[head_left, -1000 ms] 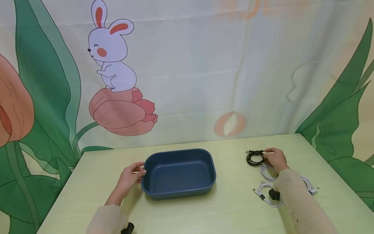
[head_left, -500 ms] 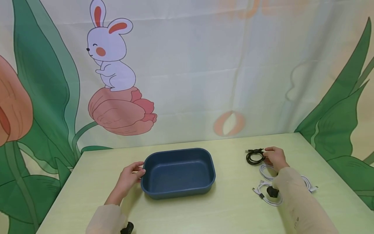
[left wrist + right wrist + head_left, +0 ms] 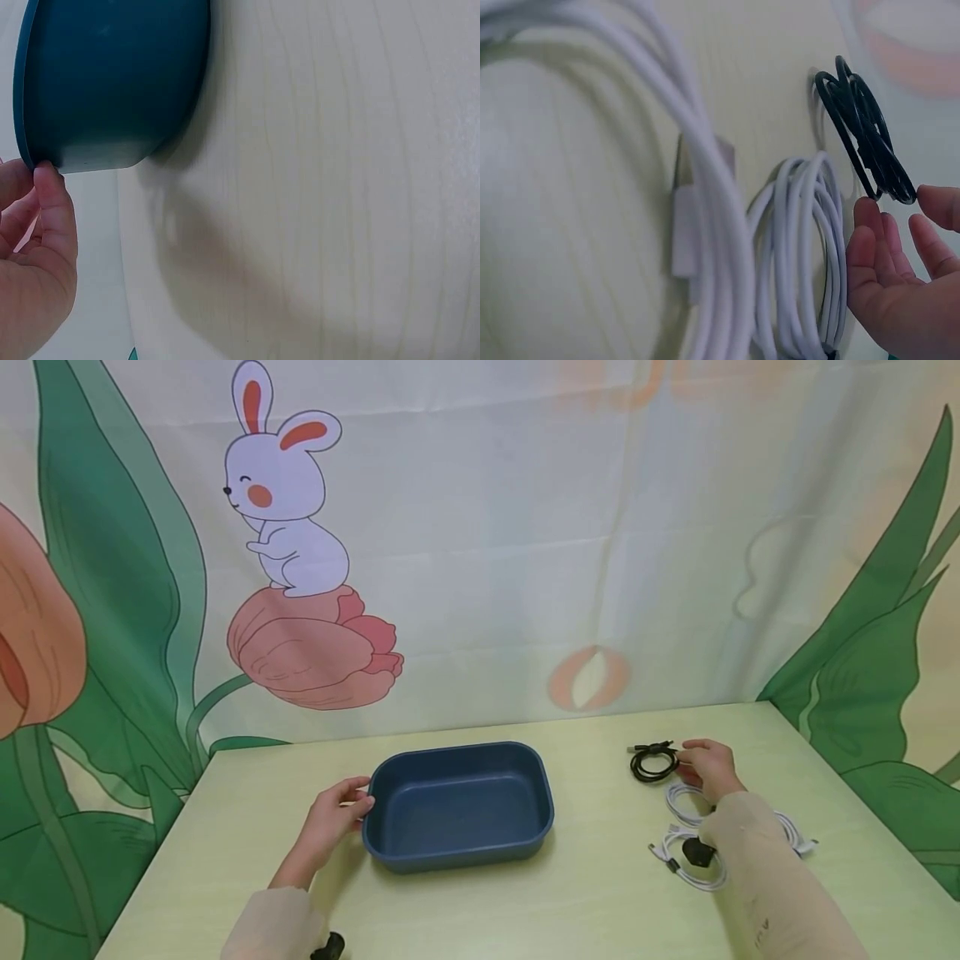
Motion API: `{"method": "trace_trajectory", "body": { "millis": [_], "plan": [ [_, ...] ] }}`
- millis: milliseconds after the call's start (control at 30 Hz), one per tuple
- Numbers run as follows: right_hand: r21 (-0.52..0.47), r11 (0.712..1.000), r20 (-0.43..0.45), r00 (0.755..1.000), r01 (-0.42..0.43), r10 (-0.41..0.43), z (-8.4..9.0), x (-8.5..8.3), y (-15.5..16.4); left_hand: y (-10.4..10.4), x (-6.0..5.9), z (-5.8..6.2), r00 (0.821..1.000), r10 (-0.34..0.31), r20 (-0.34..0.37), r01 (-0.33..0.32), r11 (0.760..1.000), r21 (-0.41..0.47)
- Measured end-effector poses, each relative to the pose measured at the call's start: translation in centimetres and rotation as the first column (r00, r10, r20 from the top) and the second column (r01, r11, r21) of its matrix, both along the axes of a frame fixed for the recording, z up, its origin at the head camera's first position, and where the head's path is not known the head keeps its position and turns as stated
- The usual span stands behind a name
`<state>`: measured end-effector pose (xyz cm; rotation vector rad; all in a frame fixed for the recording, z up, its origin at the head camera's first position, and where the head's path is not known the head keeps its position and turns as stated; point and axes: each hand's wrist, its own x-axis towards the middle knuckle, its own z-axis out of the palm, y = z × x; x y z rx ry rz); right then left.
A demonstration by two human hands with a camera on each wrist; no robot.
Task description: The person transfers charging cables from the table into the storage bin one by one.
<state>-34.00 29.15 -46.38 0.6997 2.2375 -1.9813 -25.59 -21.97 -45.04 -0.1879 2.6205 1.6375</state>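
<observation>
1. The right hand (image 3: 708,767) rests near the far right part of the pale wooden table (image 3: 600,893), fingers loosely curved and slightly parted. The right wrist view shows its fingertips (image 3: 866,214) just touching the near edge of the coiled black cable (image 3: 866,139); no closed grip on it is visible.
2. The coiled black cable (image 3: 652,762) lies flat directly to the left of that hand, toward the table's middle. Its long axis runs roughly parallel to the far edge, with a plug end sticking out leftward.
3. Just nearer the front edge, partly under the right forearm, lie coiled white cables (image 3: 686,852); a small black plug (image 3: 699,852) sits on one.
4. The left hand (image 3: 335,817) is well apart from the black cable, so the right is far nearer. Its relaxed fingers touch the left end rim of the dark blue rounded rectangular plastic tray (image 3: 459,806), which sits empty at the table's middle.
5. Compared with half a second earlier, hardly anything differs: both hands, the tray and the cables keep their places, and the black cable has not been lifted.
</observation>
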Motion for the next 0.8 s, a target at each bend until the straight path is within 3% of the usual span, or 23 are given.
{"method": "trace_trajectory", "body": {
  "millis": [367, 800],
  "plan": [
    [-0.209, 0.978, 0.052, 0.999, 0.019, -0.009, 0.4, -0.5, -0.6, 0.0, 0.1, 0.1, 1.0, 0.008, 0.002, -0.008, 1.0, 0.016],
    [-0.27, 0.962, 0.048, 0.998, -0.025, 0.04, 1.0, -0.3, -1.4, 0.0, 0.1, 0.1, 1.0, 0.007, 0.004, -0.007, 1.0, 0.011]
  ]
}}
